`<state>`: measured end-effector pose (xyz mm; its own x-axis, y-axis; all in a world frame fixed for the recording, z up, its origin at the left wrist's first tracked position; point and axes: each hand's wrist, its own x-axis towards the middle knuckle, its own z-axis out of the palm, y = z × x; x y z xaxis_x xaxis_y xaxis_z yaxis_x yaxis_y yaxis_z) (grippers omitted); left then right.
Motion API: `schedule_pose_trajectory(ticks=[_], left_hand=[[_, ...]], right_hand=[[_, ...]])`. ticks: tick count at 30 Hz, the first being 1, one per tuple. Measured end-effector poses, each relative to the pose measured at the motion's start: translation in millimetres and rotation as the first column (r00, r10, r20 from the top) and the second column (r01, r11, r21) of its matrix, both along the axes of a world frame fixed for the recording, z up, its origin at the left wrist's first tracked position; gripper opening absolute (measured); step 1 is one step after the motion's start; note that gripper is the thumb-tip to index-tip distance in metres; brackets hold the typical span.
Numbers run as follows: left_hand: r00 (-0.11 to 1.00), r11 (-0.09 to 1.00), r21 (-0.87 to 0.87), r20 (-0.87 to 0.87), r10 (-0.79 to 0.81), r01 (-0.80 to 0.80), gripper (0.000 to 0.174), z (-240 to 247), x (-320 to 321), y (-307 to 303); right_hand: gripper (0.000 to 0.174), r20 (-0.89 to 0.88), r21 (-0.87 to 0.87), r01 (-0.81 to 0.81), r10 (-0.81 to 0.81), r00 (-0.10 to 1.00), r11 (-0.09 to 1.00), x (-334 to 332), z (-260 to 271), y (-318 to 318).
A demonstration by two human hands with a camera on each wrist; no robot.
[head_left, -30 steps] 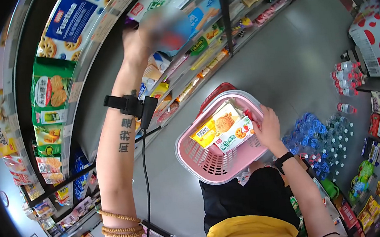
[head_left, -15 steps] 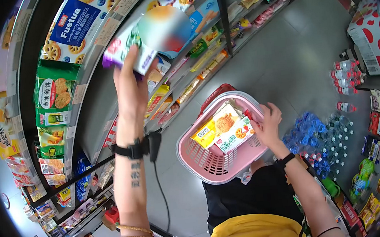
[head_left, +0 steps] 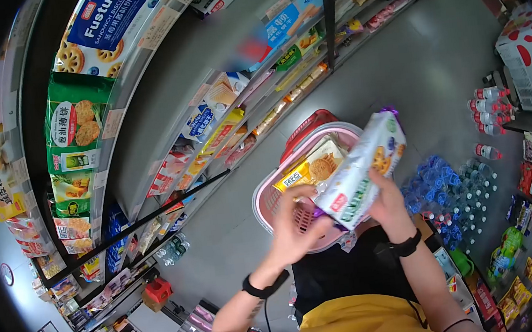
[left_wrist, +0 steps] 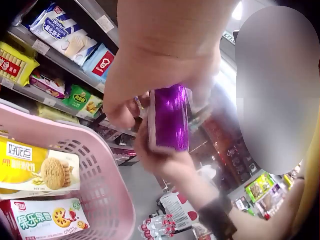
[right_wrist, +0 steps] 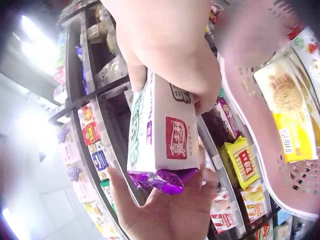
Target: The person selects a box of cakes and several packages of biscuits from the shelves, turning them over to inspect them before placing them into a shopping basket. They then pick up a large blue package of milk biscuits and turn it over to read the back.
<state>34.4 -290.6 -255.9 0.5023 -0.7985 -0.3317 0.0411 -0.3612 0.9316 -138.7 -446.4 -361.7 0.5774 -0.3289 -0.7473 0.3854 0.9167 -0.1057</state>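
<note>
A white biscuit pack [head_left: 369,169] with green lettering and purple wrapper ends is held slantwise over the pink basket [head_left: 264,214]. My right hand [head_left: 386,202] grips it by its side, the thumb lying across the printed face. Beside the lower purple end [left_wrist: 171,120] is my left hand [head_left: 294,227], thumb and fingers spread apart. From the right wrist view, the left hand [right_wrist: 165,212] appears below that end with its thumb out to one side. Inside the basket lie a yellow-and-white biscuit pack [head_left: 317,169] and a white fruit biscuit pack [left_wrist: 50,220].
Shelves of packaged snacks run along the left, including a blue Fustua pack [head_left: 108,21], a green biscuit pack [head_left: 77,130] and wafers [head_left: 201,121]. Bundled water bottles [head_left: 435,188] stand on the floor at right, near a red-dotted box [head_left: 528,57].
My left hand has brought the white biscuit pack from the shelf down over the basket. My right hand has left the basket rim and now grips the pack.
</note>
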Motion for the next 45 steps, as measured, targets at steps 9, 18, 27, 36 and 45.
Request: schedule_pose_trajectory(ticks=[9,18,27,36,45], left_hand=[[0.586,0.978,-0.085,0.790,0.181,-0.188,0.043,50.7,204.4,-126.5],[0.918,0.961,-0.178,0.303,0.257,-0.210,0.047,18.3,326.6,-233.2],[0.975,0.974,-0.045,0.006,0.221,-0.221,0.050,-13.3,380.7,-255.0],[0.955,0.906,-0.305,-0.059,0.289,-0.293,0.055,20.7,268.5,-208.2],[0.790,0.841,-0.150,-0.459,0.407,-0.520,0.045,72.8,145.6,-109.3]], right_hand=[[0.064,-0.073,-0.208,-0.014,-0.001,0.997,0.978,-137.8,-33.2,2.4],[0.066,-0.075,-0.057,0.149,-0.153,0.985,0.987,-178.0,-34.9,65.4],[0.072,-0.017,-0.097,0.155,-0.157,0.987,0.983,-194.5,-31.0,79.8],[0.064,0.057,-0.061,0.130,-0.127,0.990,0.990,-192.9,-13.2,53.3],[0.068,0.159,-0.056,0.048,-0.039,0.986,0.997,-181.2,-5.8,41.2]])
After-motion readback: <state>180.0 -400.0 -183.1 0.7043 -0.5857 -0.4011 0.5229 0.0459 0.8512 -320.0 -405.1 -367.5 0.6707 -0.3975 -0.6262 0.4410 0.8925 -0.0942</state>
